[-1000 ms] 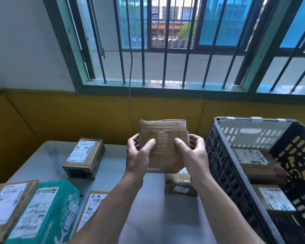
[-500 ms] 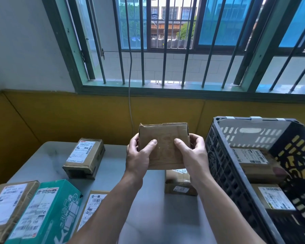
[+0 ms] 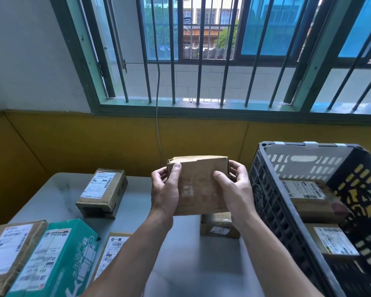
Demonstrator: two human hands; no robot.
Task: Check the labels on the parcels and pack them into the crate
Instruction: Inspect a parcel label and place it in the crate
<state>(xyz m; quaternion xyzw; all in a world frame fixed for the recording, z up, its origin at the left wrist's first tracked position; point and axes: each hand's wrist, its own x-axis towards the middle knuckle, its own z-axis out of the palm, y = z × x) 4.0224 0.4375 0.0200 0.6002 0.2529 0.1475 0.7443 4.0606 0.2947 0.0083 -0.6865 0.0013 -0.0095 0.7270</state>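
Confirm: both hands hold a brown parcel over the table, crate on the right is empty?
Wrong on the crate: head view shows two labelled parcels in it. Left hand and right hand do hold the brown parcel over the table.

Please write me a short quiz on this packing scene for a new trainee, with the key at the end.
1. True or false: a white label shows on the near face of the box held by the left hand and right hand.
2. How many parcels show inside the crate? A) none B) two C) five
3. Fill in: one parcel on the table is not brown but ____.
Key: 1 false; 2 B; 3 green.
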